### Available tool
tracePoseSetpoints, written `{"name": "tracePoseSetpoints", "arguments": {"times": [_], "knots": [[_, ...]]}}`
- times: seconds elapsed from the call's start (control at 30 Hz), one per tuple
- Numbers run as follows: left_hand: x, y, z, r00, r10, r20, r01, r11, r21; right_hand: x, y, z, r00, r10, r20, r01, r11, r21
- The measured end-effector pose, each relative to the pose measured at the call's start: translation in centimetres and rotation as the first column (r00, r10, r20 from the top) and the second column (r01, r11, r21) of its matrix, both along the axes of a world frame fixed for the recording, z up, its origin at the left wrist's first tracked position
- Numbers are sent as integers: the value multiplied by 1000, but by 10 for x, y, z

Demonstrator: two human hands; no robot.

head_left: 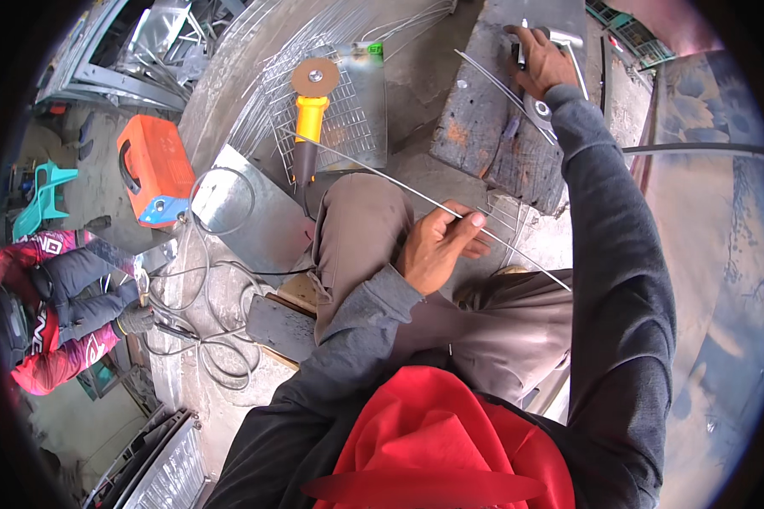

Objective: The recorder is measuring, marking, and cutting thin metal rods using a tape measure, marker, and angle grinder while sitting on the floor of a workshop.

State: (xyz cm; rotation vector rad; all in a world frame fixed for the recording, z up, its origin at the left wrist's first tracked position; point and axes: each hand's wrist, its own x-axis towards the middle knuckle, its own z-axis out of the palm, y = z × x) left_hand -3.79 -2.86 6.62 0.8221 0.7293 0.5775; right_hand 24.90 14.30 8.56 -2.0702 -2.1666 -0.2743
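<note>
My left hand [441, 248] pinches a thin metal rod [373, 172] between thumb and fingers, above my lap. The rod slants from near the angle grinder down to the right, over my knee. At the far right, my right hand [545, 64] curls over a metal fixture [538, 109] with a round, bearing-like part, on a worn wooden block [484, 127]. A small dark and silver piece [520, 56] shows between its fingers; its kind is unclear. Several thin rods [505, 92] lie on the block beside that hand.
A yellow angle grinder [311, 119] with a brown disc rests on a wire grid and sheet metal [255, 208]. Left of it stands an orange machine case [154, 161], with looped cables [221, 339] nearby. Another person [68, 305] works at the far left.
</note>
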Motion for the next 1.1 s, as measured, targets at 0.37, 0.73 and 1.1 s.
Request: {"name": "tracePoseSetpoints", "arguments": {"times": [0.37, 0.73, 1.1], "knots": [[-4, 7, -1, 999, 9, -36, -8, 1000, 21, -43, -72, 4, 990, 99, -104, -88, 990, 108], [4, -5, -5, 996, 0, -89, 11, 992, 129, -65, -141, 10, 813, 211, -543, -146, 976, 161], [-1, -6, -5, 998, -51, -25, 52, 997, 52, -139, -259, 53, 672, 130, -729, 7, 983, 182]]}}
